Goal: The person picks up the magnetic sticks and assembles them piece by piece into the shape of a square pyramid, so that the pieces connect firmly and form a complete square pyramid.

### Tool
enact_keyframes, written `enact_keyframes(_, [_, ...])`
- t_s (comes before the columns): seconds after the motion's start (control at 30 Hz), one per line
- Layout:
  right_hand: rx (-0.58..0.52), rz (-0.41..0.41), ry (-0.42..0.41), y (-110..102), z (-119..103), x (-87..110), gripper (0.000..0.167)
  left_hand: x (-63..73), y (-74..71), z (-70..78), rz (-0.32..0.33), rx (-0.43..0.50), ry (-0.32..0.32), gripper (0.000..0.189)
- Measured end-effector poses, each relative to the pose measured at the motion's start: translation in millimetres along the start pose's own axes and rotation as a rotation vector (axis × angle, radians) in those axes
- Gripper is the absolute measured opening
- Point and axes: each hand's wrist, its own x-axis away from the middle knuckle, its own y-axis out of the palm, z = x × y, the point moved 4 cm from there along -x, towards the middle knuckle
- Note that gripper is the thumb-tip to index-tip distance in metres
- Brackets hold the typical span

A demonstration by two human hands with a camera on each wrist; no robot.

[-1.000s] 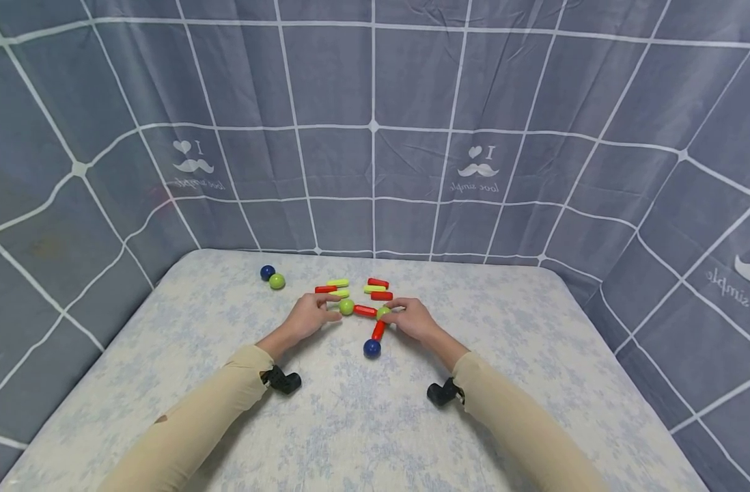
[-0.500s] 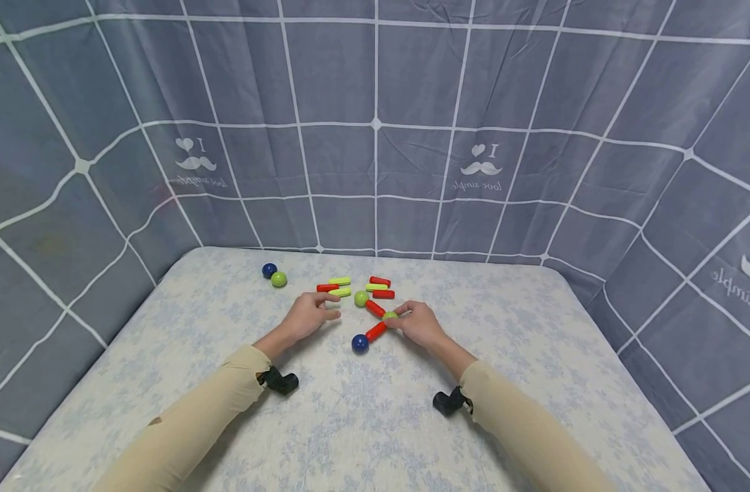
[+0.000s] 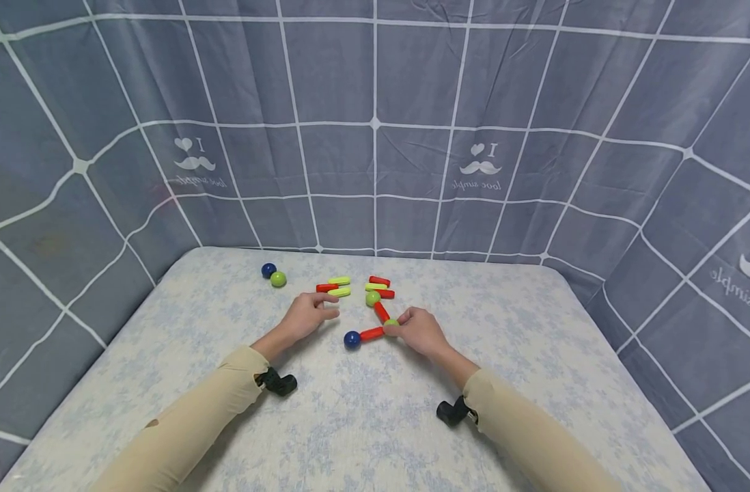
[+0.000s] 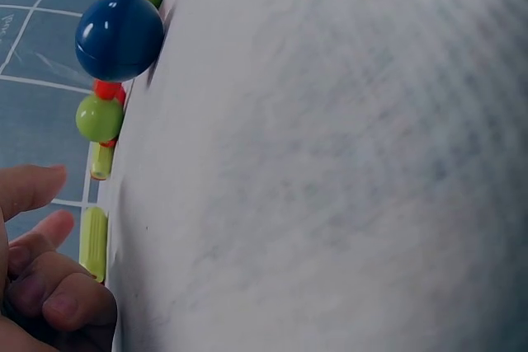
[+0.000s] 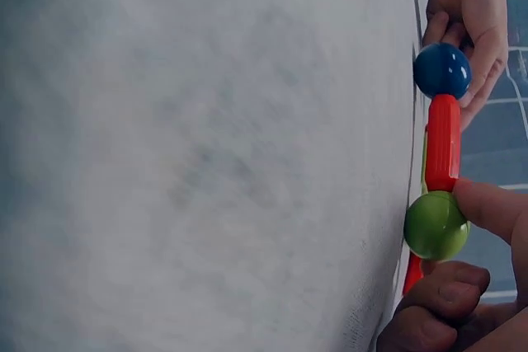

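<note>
My right hand point(image 3: 423, 333) pinches a green ball point(image 5: 437, 226) between thumb and fingers. Two red rods meet at this ball, forming a bent chain. One red rod point(image 3: 371, 334) runs left to a dark blue ball point(image 3: 352, 339). The other rod point(image 3: 382, 313) leads away to a second green ball point(image 3: 373, 298), which overlaps the loose rods in the head view. To the left, my left hand point(image 3: 304, 316) holds nothing, its thumb and index finger apart. In the left wrist view, its other fingers point(image 4: 62, 290) are loosely bent near a yellow-green rod point(image 4: 94, 245).
Loose red and yellow-green rods lie in a left group point(image 3: 332, 287) and a right group point(image 3: 378, 283) beyond the hands. Farther left sit a blue ball point(image 3: 268, 270) and a green ball point(image 3: 278, 279). A grey checked curtain point(image 3: 412, 171) surrounds the cloth-covered table point(image 3: 350, 437).
The chain has turned clockwise in the head view: its blue ball swung left, its far green ball moved right, away from my left hand. My right hand shifted slightly right and nearer; the left stayed.
</note>
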Motion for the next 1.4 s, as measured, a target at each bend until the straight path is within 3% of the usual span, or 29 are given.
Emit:
enact_keyframes(0.57, [0.071, -0.012, 0.07, 0.7, 1.6, 17.5, 0.04, 0.3, 0.9, 0.5, 0.004, -0.003, 0.016, 0.035])
enact_keyframes(0.83, [-0.002, 0.011, 0.04, -0.1, -2.6, 1.4, 0.039, 1.3, -1.7, 0.7, 0.003, -0.014, 0.015, 0.035])
enact_keyframes(1.03, [-0.017, 0.034, 0.066, 2.5, -7.5, -10.1, 0.032, -0.1, -1.7, -1.1, 0.009, 0.002, 0.019, 0.035])
enact_keyframes(1.4, [-0.017, 0.039, 0.095, 9.3, -7.1, -12.7, 0.038, -0.4, -4.4, -0.5, 0.035, -0.014, 0.009, 0.033])
